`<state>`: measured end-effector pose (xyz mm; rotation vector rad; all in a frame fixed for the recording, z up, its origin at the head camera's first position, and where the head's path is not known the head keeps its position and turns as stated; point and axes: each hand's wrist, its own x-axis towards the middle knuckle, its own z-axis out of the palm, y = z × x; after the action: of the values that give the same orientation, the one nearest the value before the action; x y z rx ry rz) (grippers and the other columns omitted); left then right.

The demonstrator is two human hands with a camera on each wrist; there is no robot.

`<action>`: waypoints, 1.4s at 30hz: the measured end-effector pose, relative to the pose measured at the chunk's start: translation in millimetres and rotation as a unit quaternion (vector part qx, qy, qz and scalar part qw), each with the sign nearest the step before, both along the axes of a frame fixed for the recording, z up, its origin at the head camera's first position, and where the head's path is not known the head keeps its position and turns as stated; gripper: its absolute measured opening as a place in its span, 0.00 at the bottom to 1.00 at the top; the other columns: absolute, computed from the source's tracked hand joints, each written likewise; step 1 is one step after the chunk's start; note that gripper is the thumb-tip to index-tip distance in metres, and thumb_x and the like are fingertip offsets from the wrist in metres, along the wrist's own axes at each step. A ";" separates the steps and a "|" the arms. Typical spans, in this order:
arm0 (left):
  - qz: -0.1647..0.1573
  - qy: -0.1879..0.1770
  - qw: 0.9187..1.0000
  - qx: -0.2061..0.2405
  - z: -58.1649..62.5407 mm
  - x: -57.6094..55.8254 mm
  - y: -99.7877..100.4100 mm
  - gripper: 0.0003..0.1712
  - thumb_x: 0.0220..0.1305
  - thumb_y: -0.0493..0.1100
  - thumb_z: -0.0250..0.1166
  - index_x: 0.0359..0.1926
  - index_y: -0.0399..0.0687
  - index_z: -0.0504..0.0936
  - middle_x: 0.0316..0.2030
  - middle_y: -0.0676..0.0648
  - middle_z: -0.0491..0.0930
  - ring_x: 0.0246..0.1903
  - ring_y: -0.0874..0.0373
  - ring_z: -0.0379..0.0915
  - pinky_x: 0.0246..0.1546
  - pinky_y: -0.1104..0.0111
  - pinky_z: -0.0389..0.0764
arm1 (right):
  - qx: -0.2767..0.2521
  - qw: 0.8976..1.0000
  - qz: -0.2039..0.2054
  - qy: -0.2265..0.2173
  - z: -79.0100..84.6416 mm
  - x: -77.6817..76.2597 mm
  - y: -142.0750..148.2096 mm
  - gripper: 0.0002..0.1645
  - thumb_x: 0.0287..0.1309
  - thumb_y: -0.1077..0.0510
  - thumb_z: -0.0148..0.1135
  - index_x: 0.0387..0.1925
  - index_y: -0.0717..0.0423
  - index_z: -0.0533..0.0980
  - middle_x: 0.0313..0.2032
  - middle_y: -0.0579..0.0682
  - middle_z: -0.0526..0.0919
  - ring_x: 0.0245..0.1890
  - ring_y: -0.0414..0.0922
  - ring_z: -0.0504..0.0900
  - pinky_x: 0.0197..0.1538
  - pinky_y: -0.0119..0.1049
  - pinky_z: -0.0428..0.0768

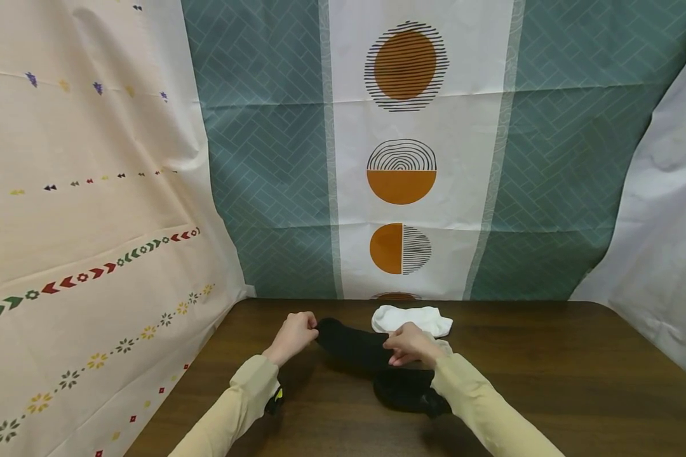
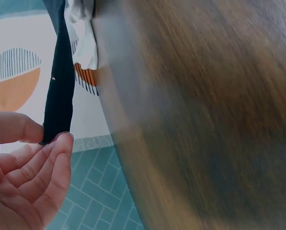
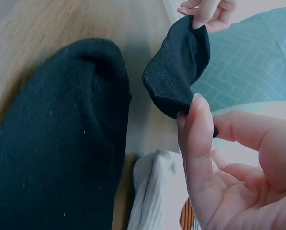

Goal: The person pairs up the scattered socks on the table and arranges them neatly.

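Observation:
A black sock (image 1: 351,346) is stretched between my two hands, held close over the wooden table. My left hand (image 1: 295,336) pinches its left end between thumb and fingers; in the left wrist view the sock (image 2: 60,91) appears edge-on as a narrow strip. At the other end, my right hand (image 1: 413,344) pinches the fabric with thumb and fingertips. A second black sock (image 1: 403,388) lies on the table below my right hand, large in the right wrist view. Behind the right hand lies a white sock (image 1: 410,317), partly covered by that hand.
The brown wooden table (image 1: 526,374) extends on both sides of the hands. A patterned curtain (image 1: 408,190) in teal, white and orange hangs at its back edge. Another cloth (image 1: 91,254) with embroidered rows hangs along the left side, and a white one (image 1: 663,285) on the right.

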<state>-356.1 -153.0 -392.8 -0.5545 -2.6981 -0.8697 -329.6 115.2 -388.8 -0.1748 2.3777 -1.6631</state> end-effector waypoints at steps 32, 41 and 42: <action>-0.055 0.030 0.998 0.007 5.5 14.2 43.1 0.02 0.52 0.33 0.58 0.29 0.37 0.75 0.22 0.52 0.72 0.18 0.61 0.64 0.21 0.68 0.69 | 0.057 0.998 0.001 0.017 13.4 4.1 52.6 0.07 0.54 0.66 0.58 0.26 0.69 0.74 0.13 0.53 0.73 0.15 0.42 0.77 0.24 0.36 0.77; -0.067 0.016 0.998 0.010 7.9 18.8 55.2 0.02 0.51 0.32 0.59 0.29 0.38 0.75 0.22 0.52 0.72 0.18 0.60 0.65 0.21 0.68 0.69 | 0.047 0.999 0.008 0.023 15.5 9.1 69.1 0.08 0.55 0.66 0.57 0.31 0.72 0.74 0.15 0.55 0.75 0.16 0.44 0.77 0.26 0.39 0.78; -0.068 0.015 0.998 0.010 8.0 19.2 56.3 0.02 0.51 0.33 0.59 0.29 0.38 0.75 0.22 0.52 0.72 0.18 0.60 0.65 0.21 0.68 0.69 | 0.046 0.999 0.009 0.023 15.7 9.6 70.8 0.08 0.55 0.66 0.57 0.31 0.72 0.74 0.15 0.55 0.75 0.15 0.44 0.77 0.27 0.40 0.78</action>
<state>-336.9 -96.8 -384.8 -0.7472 -2.6471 -0.9126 -320.0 186.0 -373.1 -0.2193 2.4726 -1.5557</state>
